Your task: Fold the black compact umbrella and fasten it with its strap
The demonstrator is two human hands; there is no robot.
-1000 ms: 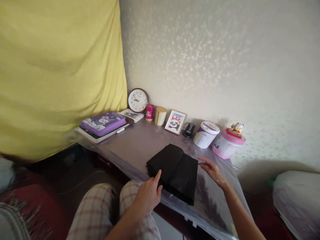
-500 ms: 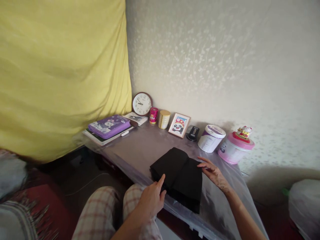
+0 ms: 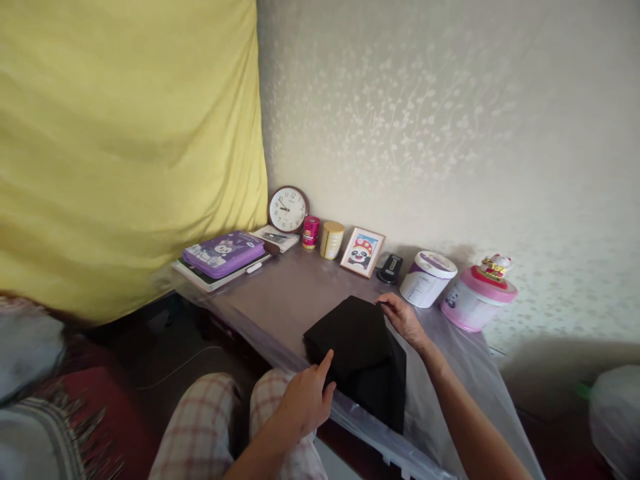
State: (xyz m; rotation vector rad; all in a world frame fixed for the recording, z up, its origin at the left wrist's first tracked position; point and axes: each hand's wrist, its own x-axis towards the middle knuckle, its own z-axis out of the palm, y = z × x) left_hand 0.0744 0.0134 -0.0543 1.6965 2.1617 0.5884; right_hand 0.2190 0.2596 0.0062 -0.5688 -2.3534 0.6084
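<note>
A black folded cloth lies at the near edge of the table, its exact kind unclear. At its left near edge is my left hand, the index finger stretched over the top and the thumb lower at the border. The other fingers of that hand are curled and partly hidden. My right hand pinches the far right corner of the cloth between thumb and fingers. That corner is raised, and a slanting fold runs down the right part of the cloth.
Plastic film covers the table. Along the wall stand a clock, a pink can, a yellow-lidded tin, a picture frame, a black object, a white tub and a pink-lidded tub. A purple case lies left.
My right hand has moved from open fingers over the cloth's right side to a pinch on its far corner, lifting it leftward. My left hand stays in place.
</note>
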